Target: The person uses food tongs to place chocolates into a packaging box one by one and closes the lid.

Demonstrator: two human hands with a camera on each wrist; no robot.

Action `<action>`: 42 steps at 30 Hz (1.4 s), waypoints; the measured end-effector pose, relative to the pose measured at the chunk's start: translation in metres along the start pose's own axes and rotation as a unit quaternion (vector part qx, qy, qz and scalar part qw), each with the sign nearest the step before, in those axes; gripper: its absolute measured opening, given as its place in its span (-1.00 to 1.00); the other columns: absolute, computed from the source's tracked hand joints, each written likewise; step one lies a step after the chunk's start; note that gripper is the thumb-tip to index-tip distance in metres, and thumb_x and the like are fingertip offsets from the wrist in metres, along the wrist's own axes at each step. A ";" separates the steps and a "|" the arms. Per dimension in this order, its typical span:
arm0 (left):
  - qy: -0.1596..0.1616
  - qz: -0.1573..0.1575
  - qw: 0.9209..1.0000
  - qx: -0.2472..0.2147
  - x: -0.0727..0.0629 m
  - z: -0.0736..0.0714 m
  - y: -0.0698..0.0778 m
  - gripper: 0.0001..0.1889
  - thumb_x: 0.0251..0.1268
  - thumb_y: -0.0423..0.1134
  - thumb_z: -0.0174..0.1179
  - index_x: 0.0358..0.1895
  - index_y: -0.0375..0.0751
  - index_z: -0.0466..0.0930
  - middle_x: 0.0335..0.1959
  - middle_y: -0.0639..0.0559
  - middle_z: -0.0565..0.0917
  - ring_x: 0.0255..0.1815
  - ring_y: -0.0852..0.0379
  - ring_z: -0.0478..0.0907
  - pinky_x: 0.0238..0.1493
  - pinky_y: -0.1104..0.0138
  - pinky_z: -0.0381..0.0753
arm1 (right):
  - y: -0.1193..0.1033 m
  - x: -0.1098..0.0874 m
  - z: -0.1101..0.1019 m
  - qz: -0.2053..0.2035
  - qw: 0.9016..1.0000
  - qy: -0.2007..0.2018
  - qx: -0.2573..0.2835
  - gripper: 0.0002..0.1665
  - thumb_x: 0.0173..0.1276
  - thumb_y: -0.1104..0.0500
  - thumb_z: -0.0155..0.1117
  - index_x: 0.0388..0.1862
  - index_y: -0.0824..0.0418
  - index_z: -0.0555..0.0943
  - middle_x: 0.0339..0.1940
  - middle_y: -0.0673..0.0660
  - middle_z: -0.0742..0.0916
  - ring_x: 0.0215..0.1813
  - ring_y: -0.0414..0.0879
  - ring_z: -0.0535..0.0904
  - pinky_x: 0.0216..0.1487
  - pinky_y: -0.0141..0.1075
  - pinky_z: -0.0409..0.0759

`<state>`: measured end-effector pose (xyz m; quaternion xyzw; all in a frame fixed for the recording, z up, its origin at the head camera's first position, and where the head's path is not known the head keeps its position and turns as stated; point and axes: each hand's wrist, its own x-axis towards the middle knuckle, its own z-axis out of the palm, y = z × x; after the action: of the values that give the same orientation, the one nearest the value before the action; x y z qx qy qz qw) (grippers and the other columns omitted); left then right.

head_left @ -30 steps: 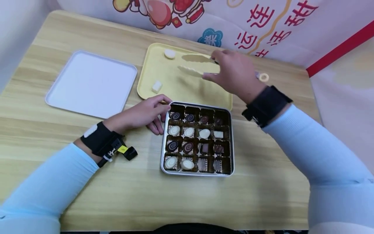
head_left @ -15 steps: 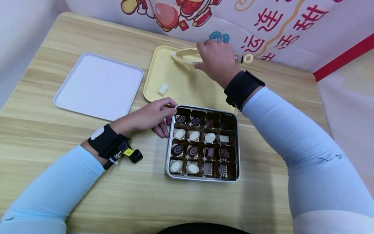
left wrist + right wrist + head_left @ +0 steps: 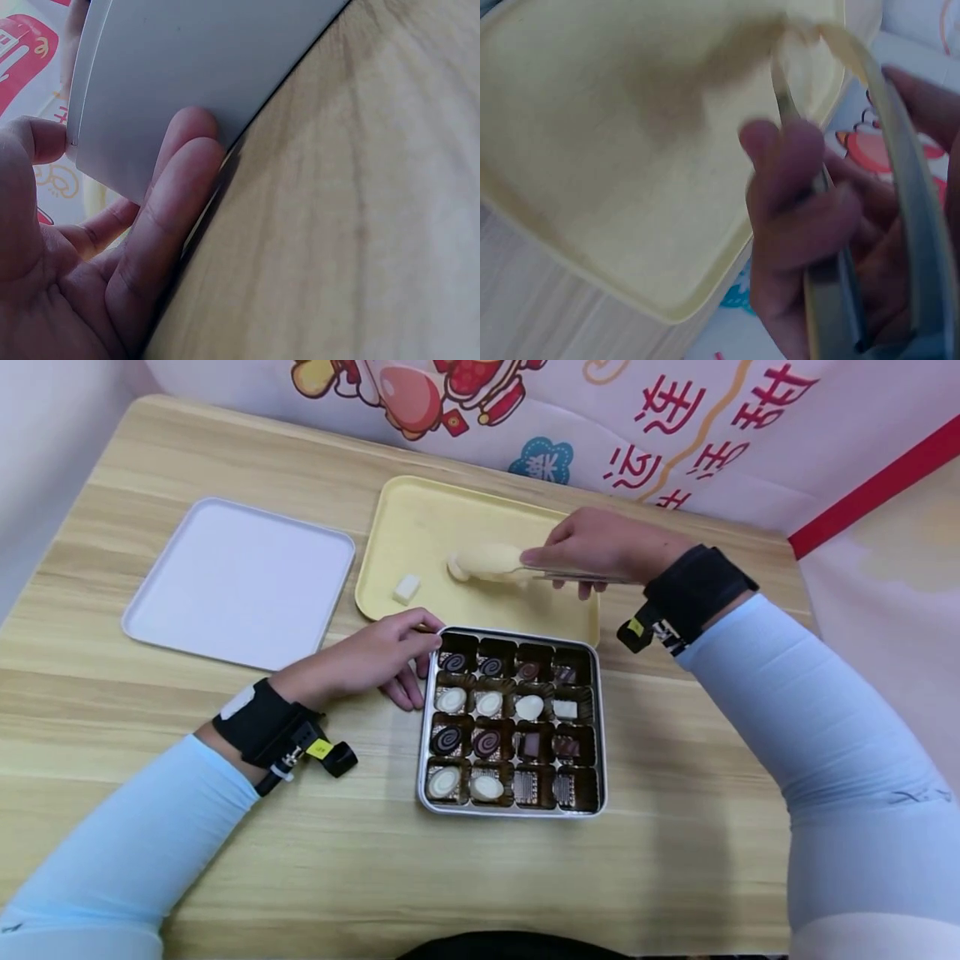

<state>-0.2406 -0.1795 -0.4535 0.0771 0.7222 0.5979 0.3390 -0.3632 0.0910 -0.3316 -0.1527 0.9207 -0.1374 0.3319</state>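
Note:
My right hand [image 3: 611, 547] grips tongs [image 3: 491, 560] with cream-coloured tips, held above the yellow tray [image 3: 480, 503]. At the tips is a round white chocolate [image 3: 453, 567], pinched between them. My left hand [image 3: 367, 656] holds the near-left tray-side corner of a square metal chocolate box [image 3: 510, 812]. In the left wrist view its thumb lies at the rim and its fingers press the box's pale side wall [image 3: 172, 67]. Dark, brown and white chocolates fill the box's gold-brown compartments. A white rectangular chocolate [image 3: 407, 588] lies on the yellow tray.
To the left, a white tray [image 3: 240, 585] lies on the wooden table [image 3: 315, 877]. The box stands close in front of the yellow tray. Behind the table rises a printed backdrop [image 3: 585, 410].
The tongs reached the round white chocolate at the tray's back left and closed on it. My right hand then brought it forward, towards the box. My left hand stayed on the box.

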 end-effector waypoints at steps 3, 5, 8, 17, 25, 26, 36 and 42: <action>0.003 0.001 1.000 0.002 -0.003 -0.001 -0.003 -0.64 0.63 -0.05 -0.16 0.30 -0.11 0.26 -0.18 -0.27 0.51 -0.41 -0.20 0.73 -0.36 -0.03 0.80 | 0.006 -0.001 -0.001 0.018 0.999 -0.043 0.002 -0.20 0.36 -0.52 0.01 0.10 0.10 0.64 0.02 0.21 0.68 -0.20 0.15 0.68 -0.25 -0.19 0.66; 0.005 0.001 1.000 0.001 -0.005 -0.002 -0.005 -0.63 0.64 -0.06 -0.16 0.31 -0.13 0.25 -0.19 -0.27 0.51 -0.41 -0.20 0.73 -0.36 -0.03 0.80 | 0.008 -0.001 0.000 0.020 0.999 -0.044 -0.005 -0.20 0.35 -0.52 0.02 0.11 0.09 0.64 0.02 0.21 0.69 -0.26 0.11 0.68 -0.26 -0.19 0.66; 0.005 0.004 1.000 -0.002 -0.007 -0.002 -0.006 -0.63 0.63 -0.06 -0.15 0.32 -0.14 0.24 -0.19 -0.27 0.51 -0.41 -0.20 0.73 -0.35 -0.03 0.80 | 0.007 -0.003 0.003 0.016 1.000 -0.014 -0.018 -0.19 0.33 -0.51 0.07 0.14 0.12 0.62 0.01 0.22 0.70 -0.39 0.02 0.67 -0.30 -0.20 0.66; 0.000 0.006 1.000 0.002 -0.001 -0.001 -0.002 -0.64 0.63 -0.05 -0.14 0.30 -0.12 0.26 -0.18 -0.27 0.52 -0.42 -0.21 0.73 -0.37 -0.04 0.79 | -0.008 -0.024 0.025 -0.034 0.976 0.125 -0.174 -0.17 0.36 -0.48 0.07 0.14 0.20 0.61 -0.16 0.16 0.75 -0.27 0.01 0.61 -0.21 -0.16 0.59; -0.006 0.005 1.000 0.002 0.003 0.001 0.001 -0.65 0.62 -0.05 -0.14 0.29 -0.12 0.26 -0.19 -0.27 0.51 -0.42 -0.20 0.73 -0.37 -0.04 0.79 | -0.020 -0.027 0.046 -0.031 0.949 0.189 -0.252 -0.28 0.37 -0.44 0.10 -0.10 0.22 0.56 -0.32 0.11 0.71 -0.38 0.00 0.59 -0.44 -0.12 0.57; -0.007 0.004 1.000 0.002 0.003 0.001 0.001 -0.65 0.62 -0.05 -0.14 0.29 -0.12 0.26 -0.19 -0.27 0.51 -0.42 -0.20 0.73 -0.36 -0.04 0.79 | -0.021 -0.027 0.048 -0.035 0.946 0.194 -0.257 -0.29 0.37 -0.43 0.11 -0.12 0.22 0.55 -0.31 0.12 0.71 -0.38 0.00 0.59 -0.44 -0.10 0.57; -0.007 0.002 1.000 0.004 0.003 0.002 0.003 -0.64 0.62 -0.05 -0.14 0.30 -0.12 0.26 -0.19 -0.27 0.52 -0.41 -0.21 0.73 -0.35 -0.04 0.80 | -0.016 -0.043 0.049 -0.049 0.945 0.220 -0.238 -0.24 0.36 -0.39 0.19 0.10 0.25 0.56 -0.11 0.16 0.76 -0.24 0.05 0.67 -0.29 -0.05 0.66; -0.003 0.004 1.000 0.004 0.003 0.000 0.003 -0.63 0.63 -0.05 -0.15 0.31 -0.12 0.26 -0.19 -0.26 0.52 -0.40 -0.22 0.74 -0.35 -0.04 0.79 | -0.003 -0.088 0.052 -0.066 0.941 0.257 -0.211 -0.23 0.33 -0.38 0.23 0.15 0.23 0.59 -0.07 0.19 0.77 -0.29 0.05 0.69 -0.32 -0.08 0.66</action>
<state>-0.2434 -0.1775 -0.4520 0.0831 0.7233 0.5958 0.3390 -0.2640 0.1126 -0.3193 -0.2394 0.9703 0.0041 0.0338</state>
